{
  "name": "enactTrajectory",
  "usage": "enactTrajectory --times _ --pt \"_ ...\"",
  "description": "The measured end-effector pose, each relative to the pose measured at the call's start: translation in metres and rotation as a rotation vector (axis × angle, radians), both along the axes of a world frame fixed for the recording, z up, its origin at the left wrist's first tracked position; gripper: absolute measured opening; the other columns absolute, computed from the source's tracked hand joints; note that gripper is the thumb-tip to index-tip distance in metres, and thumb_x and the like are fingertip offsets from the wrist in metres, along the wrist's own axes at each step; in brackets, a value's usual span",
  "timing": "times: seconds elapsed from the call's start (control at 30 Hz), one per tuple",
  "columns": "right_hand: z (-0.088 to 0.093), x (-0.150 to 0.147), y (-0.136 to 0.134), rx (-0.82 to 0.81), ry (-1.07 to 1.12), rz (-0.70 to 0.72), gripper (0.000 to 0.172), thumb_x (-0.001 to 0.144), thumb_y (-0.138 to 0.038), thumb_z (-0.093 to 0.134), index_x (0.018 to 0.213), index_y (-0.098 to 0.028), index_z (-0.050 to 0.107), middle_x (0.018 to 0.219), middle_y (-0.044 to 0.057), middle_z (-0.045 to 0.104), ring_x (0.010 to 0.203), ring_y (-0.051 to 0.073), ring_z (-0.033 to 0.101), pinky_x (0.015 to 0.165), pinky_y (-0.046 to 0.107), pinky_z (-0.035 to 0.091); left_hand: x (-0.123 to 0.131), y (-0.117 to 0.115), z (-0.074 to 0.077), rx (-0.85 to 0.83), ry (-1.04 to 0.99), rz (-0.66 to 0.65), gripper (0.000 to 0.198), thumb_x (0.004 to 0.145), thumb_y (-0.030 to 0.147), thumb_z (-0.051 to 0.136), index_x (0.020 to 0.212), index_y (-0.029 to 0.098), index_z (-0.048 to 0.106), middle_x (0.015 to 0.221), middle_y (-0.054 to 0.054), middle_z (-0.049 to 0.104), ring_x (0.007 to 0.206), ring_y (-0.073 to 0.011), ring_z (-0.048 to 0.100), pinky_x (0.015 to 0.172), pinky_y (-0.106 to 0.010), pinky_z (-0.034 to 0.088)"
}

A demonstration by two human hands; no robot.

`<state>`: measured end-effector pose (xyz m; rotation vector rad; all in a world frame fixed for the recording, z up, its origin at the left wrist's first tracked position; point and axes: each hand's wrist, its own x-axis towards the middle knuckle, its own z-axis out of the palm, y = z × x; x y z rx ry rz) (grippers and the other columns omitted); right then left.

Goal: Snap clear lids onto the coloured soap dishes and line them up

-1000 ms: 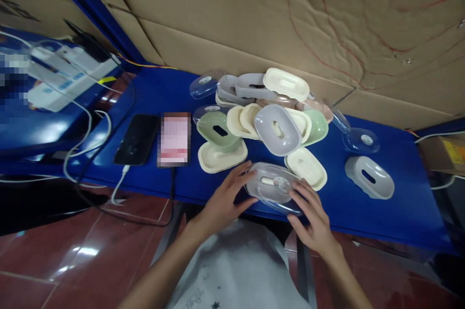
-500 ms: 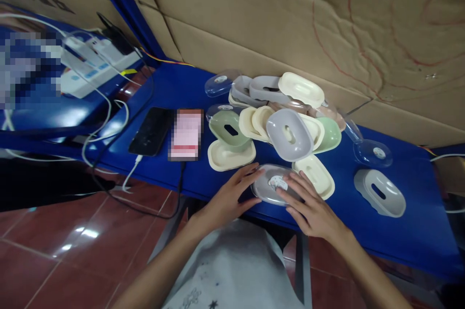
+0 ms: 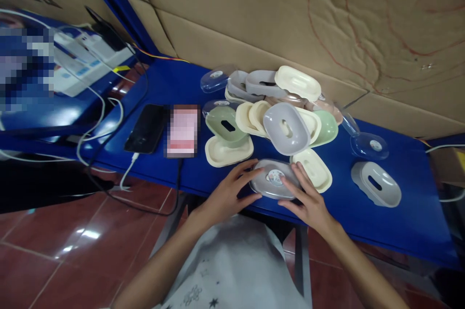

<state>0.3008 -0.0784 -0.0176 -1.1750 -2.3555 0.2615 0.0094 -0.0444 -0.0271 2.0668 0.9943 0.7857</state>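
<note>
Just below centre, the clear cover (image 3: 264, 191) is glossy plastic; the grey dish (image 3: 387, 188) at right is smooth, shiny plastic. Creased, matt cardboard (image 3: 232, 13) spans the top, the blue tabletop (image 3: 363, 212) gleams, lower-left floor tiles (image 3: 87, 251) look polished, and the bottom-centre shirt (image 3: 232, 260) is matt cloth.

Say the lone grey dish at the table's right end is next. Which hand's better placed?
Right, I'd say. The right hand is nearer the lone grey dish; the left hand is at the far end of the clear-lidded dish. Neither looks free: both touch it.
</note>
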Motion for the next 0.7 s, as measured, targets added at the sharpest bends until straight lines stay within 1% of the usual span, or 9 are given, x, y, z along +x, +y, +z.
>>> enactTrajectory --times 0.07,0.13,0.23,0.33,0.43,0.53,0.6,0.63,0.7 --pt "0.001 -0.001 -0.002 0.0 -0.013 -0.001 0.087 0.093 -0.028 0.079 0.166 -0.036 0.033 0.175 0.011 0.026 0.159 0.039 0.031 0.122 0.064 0.043 0.0 -0.001 0.0 0.013 -0.004 0.001 0.07 0.098 0.032 0.073 0.16 0.039 0.04 0.163 -0.01 0.047 0.148 -0.0312 0.052 0.118 -0.056 0.051" --pt "0.002 -0.002 -0.005 0.018 -0.076 -0.007 0.09 0.092 -0.028 0.08 0.168 -0.034 0.03 0.176 0.012 0.023 0.159 0.04 0.029 0.122 0.064 0.043 0.001 -0.001 -0.001 0.025 -0.005 -0.001 0.069 0.099 0.032 0.072 0.16 0.039 0.039 0.163 -0.01 0.046 0.148 -0.0312 0.051 0.119 -0.056 0.051" --pt "0.001 -0.005 -0.01 0.057 -0.139 -0.053 0.094 0.091 -0.028 0.081 0.169 -0.032 0.028 0.176 0.014 0.021 0.159 0.04 0.031 0.122 0.062 0.044 0.001 -0.001 -0.003 0.039 0.0 -0.008 0.066 0.101 0.033 0.069 0.16 0.038 0.04 0.164 -0.01 0.044 0.149 -0.0307 0.049 0.12 -0.056 0.049" --pt "0.0 -0.006 -0.01 0.076 -0.12 -0.066 0.092 0.092 -0.027 0.08 0.168 -0.032 0.029 0.176 0.014 0.024 0.157 0.039 0.036 0.122 0.061 0.045 0.0 -0.001 -0.003 0.038 0.0 -0.013 0.063 0.101 0.034 0.068 0.158 0.038 0.041 0.164 -0.01 0.045 0.15 -0.0294 0.049 0.121 -0.055 0.048" --pt "0.002 -0.006 -0.012 0.09 -0.067 -0.048 0.086 0.093 -0.027 0.079 0.166 -0.035 0.034 0.174 0.011 0.03 0.154 0.038 0.041 0.12 0.061 0.048 0.0 -0.002 -0.001 0.032 0.002 -0.025 0.069 0.101 0.037 0.069 0.161 0.038 0.036 0.165 -0.01 0.043 0.151 -0.0295 0.047 0.122 -0.055 0.047" --pt "0.01 0.006 -0.027 0.139 -0.04 -0.089 0.082 0.093 -0.028 0.079 0.164 -0.036 0.039 0.172 0.009 0.035 0.15 0.039 0.048 0.116 0.061 0.052 0.001 -0.005 0.001 0.034 0.012 -0.021 0.074 0.101 0.039 0.069 0.164 0.036 0.03 0.169 -0.012 0.037 0.153 -0.0312 0.045 0.121 -0.055 0.048" --pt "0.018 0.028 -0.045 0.227 -0.036 -0.232 0.082 0.091 -0.028 0.081 0.163 -0.037 0.042 0.17 0.008 0.039 0.146 0.04 0.052 0.114 0.063 0.053 0.001 -0.007 0.002 0.041 0.029 -0.004 0.069 0.103 0.036 0.066 0.163 0.035 0.033 0.168 -0.012 0.038 0.15 -0.0299 0.049 0.119 -0.052 0.05" --pt "0.022 0.045 -0.055 0.283 -0.043 -0.344 0.083 0.089 -0.029 0.082 0.162 -0.037 0.043 0.169 0.008 0.041 0.145 0.041 0.053 0.115 0.063 0.052 0.002 -0.008 0.002 0.054 0.045 0.005 0.065 0.104 0.034 0.064 0.163 0.033 0.035 0.167 -0.012 0.04 0.149 -0.0288 0.05 0.118 -0.05 0.052" --pt "0.028 0.092 -0.072 0.403 -0.084 -0.63 0.084 0.086 -0.031 0.085 0.161 -0.036 0.047 0.163 0.011 0.049 0.143 0.043 0.054 0.117 0.062 0.049 0.003 -0.01 0.003 0.105 0.101 0.011 0.06 0.106 0.031 0.061 0.161 0.031 0.038 0.163 -0.013 0.046 0.147 -0.0282 0.052 0.117 -0.049 0.053"
